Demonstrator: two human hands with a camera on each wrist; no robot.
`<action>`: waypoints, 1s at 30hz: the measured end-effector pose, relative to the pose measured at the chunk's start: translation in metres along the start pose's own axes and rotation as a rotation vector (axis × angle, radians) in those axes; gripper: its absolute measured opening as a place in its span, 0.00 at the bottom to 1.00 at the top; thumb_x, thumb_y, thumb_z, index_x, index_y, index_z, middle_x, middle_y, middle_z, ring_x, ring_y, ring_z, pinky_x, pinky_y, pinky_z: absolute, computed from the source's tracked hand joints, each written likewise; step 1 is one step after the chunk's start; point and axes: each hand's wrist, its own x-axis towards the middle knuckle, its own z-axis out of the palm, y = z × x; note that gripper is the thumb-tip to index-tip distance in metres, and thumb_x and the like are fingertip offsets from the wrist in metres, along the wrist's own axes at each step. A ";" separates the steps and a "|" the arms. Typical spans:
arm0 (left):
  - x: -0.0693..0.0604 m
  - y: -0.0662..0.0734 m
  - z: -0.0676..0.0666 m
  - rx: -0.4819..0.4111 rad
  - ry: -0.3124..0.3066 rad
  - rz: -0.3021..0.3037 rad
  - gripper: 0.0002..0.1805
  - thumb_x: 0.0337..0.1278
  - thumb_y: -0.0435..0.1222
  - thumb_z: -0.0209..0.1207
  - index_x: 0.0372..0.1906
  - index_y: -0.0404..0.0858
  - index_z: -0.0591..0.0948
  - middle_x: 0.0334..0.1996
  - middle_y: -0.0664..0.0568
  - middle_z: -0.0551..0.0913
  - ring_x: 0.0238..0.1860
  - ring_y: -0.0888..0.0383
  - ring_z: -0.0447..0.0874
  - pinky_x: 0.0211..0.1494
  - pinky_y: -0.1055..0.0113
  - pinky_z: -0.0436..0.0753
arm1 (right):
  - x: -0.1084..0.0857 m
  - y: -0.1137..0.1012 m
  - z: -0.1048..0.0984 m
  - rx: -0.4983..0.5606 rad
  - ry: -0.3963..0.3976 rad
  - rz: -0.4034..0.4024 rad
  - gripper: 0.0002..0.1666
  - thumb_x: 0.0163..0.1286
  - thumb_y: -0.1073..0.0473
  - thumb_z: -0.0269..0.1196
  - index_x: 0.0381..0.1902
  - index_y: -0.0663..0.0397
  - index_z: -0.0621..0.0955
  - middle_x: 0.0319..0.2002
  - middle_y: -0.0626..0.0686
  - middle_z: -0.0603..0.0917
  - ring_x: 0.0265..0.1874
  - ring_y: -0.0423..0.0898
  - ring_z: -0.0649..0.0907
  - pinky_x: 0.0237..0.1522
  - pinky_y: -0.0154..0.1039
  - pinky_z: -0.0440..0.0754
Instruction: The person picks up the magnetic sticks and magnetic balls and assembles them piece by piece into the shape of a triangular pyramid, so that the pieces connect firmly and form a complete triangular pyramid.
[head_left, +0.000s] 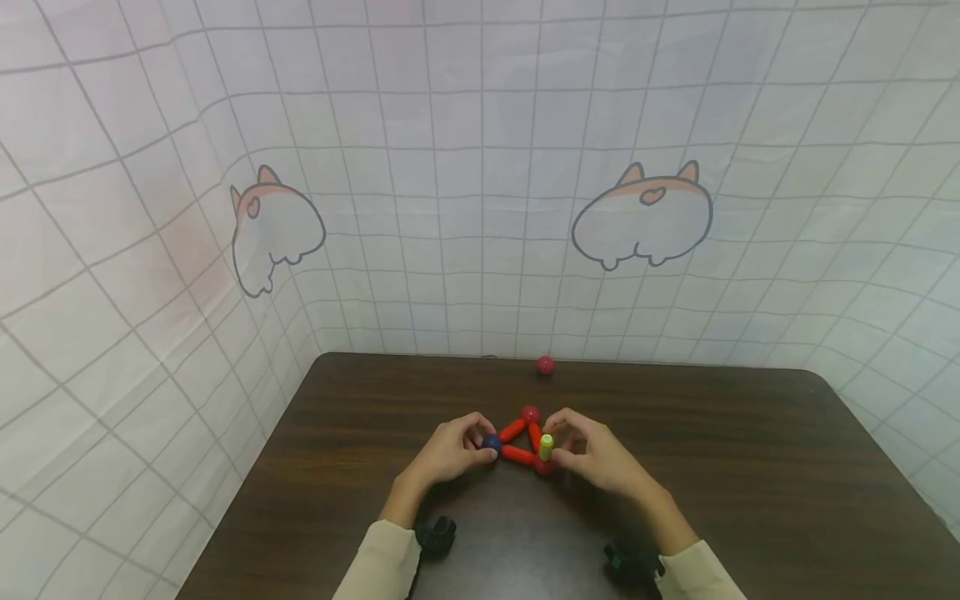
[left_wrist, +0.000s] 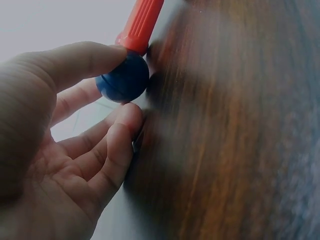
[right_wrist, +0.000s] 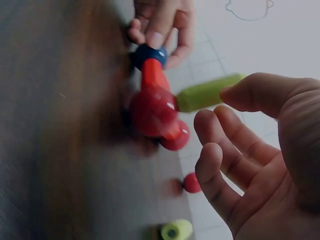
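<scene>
Between the thumb and fingers of my left hand (head_left: pixel 448 451) is a blue ball (head_left: pixel 491 442), pinched at one corner of a flat triangle of red rods (head_left: pixel 517 454). Red balls form the other two corners, one at the back (head_left: pixel 530 413) and one at the front right (head_left: pixel 543 465). A yellow-green rod (head_left: pixel 547 447) stands up from the front right ball, its lower end against it. My right hand (head_left: pixel 597 455) holds this rod; in the right wrist view the thumb lies on the rod (right_wrist: pixel 205 94), with the index finger largely hidden.
Near the table's back edge lies a loose red ball (head_left: pixel 545 365). Another green piece (right_wrist: pixel 177 230) with a hole in its end shows low in the right wrist view. A checked white cloth (head_left: pixel 480 167) hangs behind the dark wooden table (head_left: pixel 337 433).
</scene>
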 end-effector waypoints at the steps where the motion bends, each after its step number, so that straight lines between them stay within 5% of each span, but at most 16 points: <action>1: 0.000 0.000 0.000 0.000 -0.001 -0.002 0.14 0.61 0.39 0.70 0.50 0.48 0.82 0.34 0.54 0.80 0.29 0.62 0.76 0.32 0.69 0.77 | -0.001 0.000 -0.003 -0.002 0.010 0.005 0.16 0.69 0.65 0.67 0.52 0.48 0.79 0.47 0.55 0.83 0.34 0.44 0.83 0.31 0.35 0.78; 16: 0.001 -0.002 -0.002 0.011 -0.016 0.012 0.14 0.67 0.39 0.65 0.56 0.50 0.83 0.37 0.53 0.80 0.31 0.60 0.77 0.34 0.67 0.77 | -0.014 0.027 -0.050 -0.081 0.228 0.207 0.13 0.75 0.63 0.61 0.55 0.53 0.79 0.41 0.56 0.84 0.33 0.49 0.83 0.31 0.38 0.80; 30: 0.003 -0.001 0.000 0.049 -0.025 0.022 0.17 0.71 0.37 0.61 0.61 0.50 0.82 0.35 0.55 0.80 0.32 0.60 0.76 0.34 0.66 0.76 | -0.020 0.040 -0.052 -0.116 0.122 0.330 0.18 0.74 0.61 0.62 0.60 0.56 0.79 0.31 0.52 0.81 0.28 0.46 0.78 0.27 0.36 0.74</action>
